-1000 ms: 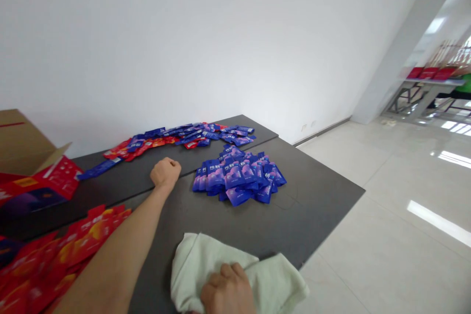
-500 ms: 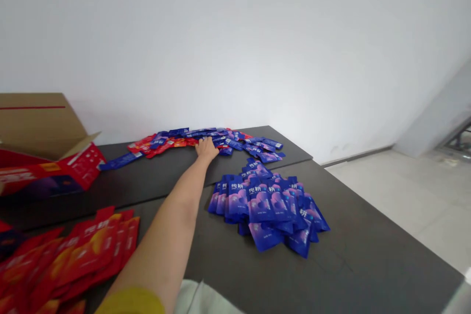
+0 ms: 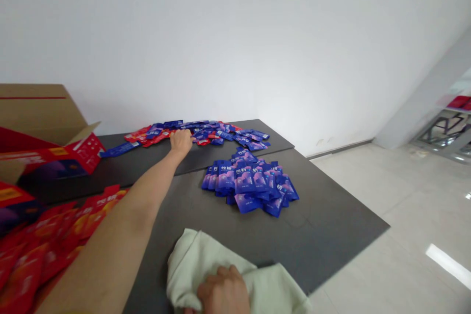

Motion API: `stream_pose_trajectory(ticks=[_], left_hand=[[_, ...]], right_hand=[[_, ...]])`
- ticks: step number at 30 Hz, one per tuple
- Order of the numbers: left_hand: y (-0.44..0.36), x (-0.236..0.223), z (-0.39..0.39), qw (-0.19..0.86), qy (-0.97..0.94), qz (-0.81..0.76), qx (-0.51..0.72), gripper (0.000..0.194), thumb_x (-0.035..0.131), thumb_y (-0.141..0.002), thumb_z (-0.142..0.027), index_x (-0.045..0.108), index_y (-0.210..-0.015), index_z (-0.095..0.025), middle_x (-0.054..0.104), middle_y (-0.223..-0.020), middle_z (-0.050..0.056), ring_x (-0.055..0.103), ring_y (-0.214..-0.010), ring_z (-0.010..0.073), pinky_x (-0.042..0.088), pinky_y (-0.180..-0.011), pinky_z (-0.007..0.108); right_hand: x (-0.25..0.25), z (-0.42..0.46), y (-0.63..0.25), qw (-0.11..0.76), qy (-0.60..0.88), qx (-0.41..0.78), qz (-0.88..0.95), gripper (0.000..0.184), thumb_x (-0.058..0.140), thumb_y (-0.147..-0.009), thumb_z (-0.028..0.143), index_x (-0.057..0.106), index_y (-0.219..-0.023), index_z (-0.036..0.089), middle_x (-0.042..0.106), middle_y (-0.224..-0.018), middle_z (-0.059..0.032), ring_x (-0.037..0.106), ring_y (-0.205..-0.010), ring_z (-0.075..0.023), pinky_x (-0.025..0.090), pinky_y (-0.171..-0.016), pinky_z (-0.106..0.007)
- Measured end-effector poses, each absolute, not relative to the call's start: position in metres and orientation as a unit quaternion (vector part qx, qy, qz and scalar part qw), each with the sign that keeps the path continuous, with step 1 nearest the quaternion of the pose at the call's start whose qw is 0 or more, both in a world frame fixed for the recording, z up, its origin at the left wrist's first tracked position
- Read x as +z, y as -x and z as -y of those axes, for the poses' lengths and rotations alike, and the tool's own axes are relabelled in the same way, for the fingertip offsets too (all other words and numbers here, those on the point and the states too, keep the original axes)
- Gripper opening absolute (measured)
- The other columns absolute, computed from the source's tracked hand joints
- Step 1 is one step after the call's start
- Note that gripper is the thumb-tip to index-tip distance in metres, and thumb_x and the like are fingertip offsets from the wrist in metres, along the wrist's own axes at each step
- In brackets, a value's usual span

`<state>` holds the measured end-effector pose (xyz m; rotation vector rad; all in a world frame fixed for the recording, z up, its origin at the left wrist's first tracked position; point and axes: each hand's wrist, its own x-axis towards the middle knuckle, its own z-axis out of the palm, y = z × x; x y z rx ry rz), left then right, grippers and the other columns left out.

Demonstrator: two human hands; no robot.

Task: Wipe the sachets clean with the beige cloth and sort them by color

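Observation:
My left hand (image 3: 181,141) reaches far across the table, at the front of a heap of mixed blue and red pouches (image 3: 209,128) by the wall. Its fingers are curled and face away from me, so what they hold, if anything, is hidden. Close to me, my right hand (image 3: 225,292) has its fingers bent into a pale green cloth (image 3: 200,260) at the table's near edge. Between the two hands and to the right lies a pile of blue-purple pouches (image 3: 253,179), mostly face up.
An open red cardboard box (image 3: 83,154) stands at the left, flaps up. Nearer, red pouches (image 3: 47,250) spread beside another box corner (image 3: 16,206). The dark table (image 3: 331,221) ends at the right above a pale floor. A white wall (image 3: 235,39) rises behind.
My left hand has moved left along the heap's front, its fingers now curled. My right hand has come into view on the cloth, more of which now shows. The view has shifted.

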<state>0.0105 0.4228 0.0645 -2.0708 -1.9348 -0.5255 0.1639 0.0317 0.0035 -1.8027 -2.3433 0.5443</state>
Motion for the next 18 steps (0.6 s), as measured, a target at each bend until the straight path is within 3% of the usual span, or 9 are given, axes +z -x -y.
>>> stream_pose_trajectory(ticks=[4,8,12,18], left_hand=[[0.014,0.093,-0.381,0.134,0.713,0.664,-0.181,0.034,0.054,-0.088,-0.035,0.066,-0.102,-0.007,0.066,-0.106,0.023,0.058,-0.107,0.0348,0.042,-0.091,0.043],[0.039,0.124,-0.33,0.159,0.718,0.656,-0.172,0.036,0.052,-0.089,-0.034,0.062,-0.109,-0.006,0.064,-0.109,0.024,0.058,-0.108,0.0351,0.043,-0.091,0.042],[0.058,0.152,-0.269,0.197,0.732,0.636,-0.147,0.039,0.039,-0.095,-0.033,0.055,-0.117,-0.006,0.066,-0.107,0.021,0.061,-0.104,0.0326,0.044,-0.086,0.038],[0.073,0.176,-0.187,0.211,0.775,0.582,-0.127,0.043,0.029,-0.098,-0.037,0.052,-0.127,-0.016,0.066,-0.113,0.015,0.062,-0.108,0.0301,0.043,-0.086,0.035]], right_hand=[[0.019,-0.02,-0.165,0.145,0.623,0.135,0.756,0.024,0.059,-0.08,0.035,0.074,-0.073,0.018,0.071,-0.074,-0.0102,0.066,-0.08,-0.0255,0.045,-0.082,-0.038],[0.026,-0.015,-0.169,0.145,0.642,0.095,0.747,0.032,0.053,-0.083,0.038,0.074,-0.072,0.017,0.071,-0.073,-0.0126,0.066,-0.074,-0.0239,0.043,-0.074,-0.034],[0.027,-0.016,-0.168,0.144,0.643,0.074,0.749,0.035,0.051,-0.085,0.038,0.076,-0.077,0.015,0.073,-0.079,-0.0147,0.067,-0.077,-0.0252,0.042,-0.074,-0.033],[0.031,-0.008,-0.167,0.142,0.652,0.073,0.741,0.04,0.048,-0.087,0.04,0.077,-0.084,0.012,0.073,-0.084,-0.0173,0.067,-0.082,-0.0263,0.04,-0.077,-0.034]])
